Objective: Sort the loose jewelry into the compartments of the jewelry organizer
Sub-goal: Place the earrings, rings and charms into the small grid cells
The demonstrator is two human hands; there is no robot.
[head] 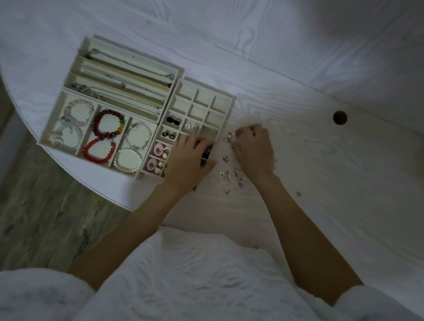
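A cream jewelry organizer stands on the white table in three trays: a necklace tray (127, 65), a bracelet tray (49, 127) with red bead bracelets (108, 123), and a small-compartment earring tray (230, 104). My left hand (190, 159) lies over the earring tray's near right compartments, fingers curled on its rim by a dark piece (207, 152). My right hand (253, 147) is just right of the tray, fingers curled down over loose earrings (229, 138); what it pinches is hidden. More loose earrings (224, 175) lie between my hands.
The table's curved edge (87, 185) runs along the left, with wooden floor beyond it. A round cable hole (340, 117) sits to the far right. Small stray pieces (298, 193) lie on the table right of my forearm.
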